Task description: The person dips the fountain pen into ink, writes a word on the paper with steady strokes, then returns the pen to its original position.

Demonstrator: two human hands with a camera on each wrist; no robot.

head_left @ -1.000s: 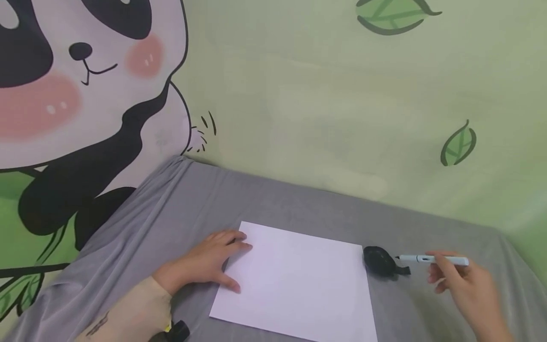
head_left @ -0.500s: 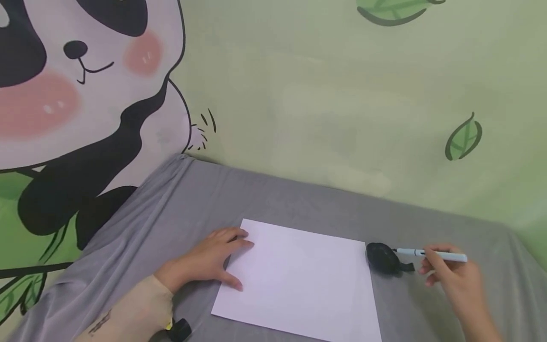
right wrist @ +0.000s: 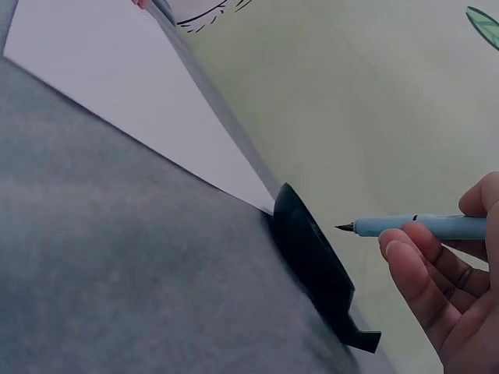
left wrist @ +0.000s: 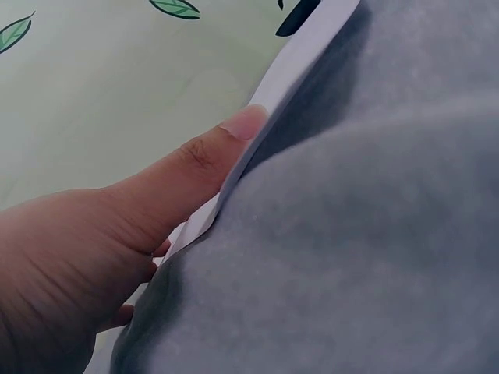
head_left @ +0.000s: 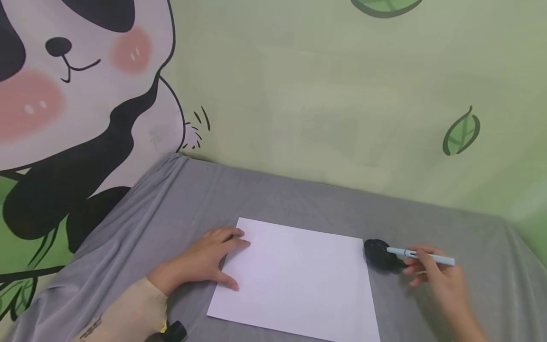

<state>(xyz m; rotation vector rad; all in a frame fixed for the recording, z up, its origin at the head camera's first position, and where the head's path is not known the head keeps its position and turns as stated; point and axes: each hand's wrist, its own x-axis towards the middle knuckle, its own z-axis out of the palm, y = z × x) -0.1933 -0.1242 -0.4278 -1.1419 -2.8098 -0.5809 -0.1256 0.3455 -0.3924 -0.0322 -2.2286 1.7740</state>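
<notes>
A white sheet of paper (head_left: 299,280) lies on the grey cloth. My left hand (head_left: 202,259) rests on its left edge with the fingers spread; the left wrist view shows the thumb (left wrist: 191,167) pressed along the paper's edge. In my right hand (head_left: 446,285) a light blue fountain pen (right wrist: 444,227) is pinched between thumb and fingers, nib pointing left. At the paper's upper right corner sits a black rounded dish-like piece with a short stem (right wrist: 312,253). In the head view the nib overlaps this black piece; the right wrist view shows the nib raised above it.
Grey cloth (head_left: 273,190) covers the table and runs back to a green wall (head_left: 320,95) painted with a panda and leaves. A small black object (head_left: 175,331) lies by the left sleeve (head_left: 128,308), at the bottom edge of the head view.
My right hand has moved left with the fountain pen, bringing the nib from beside the black piece to over it. The left hand stays on the paper. The head view has shifted slightly.
</notes>
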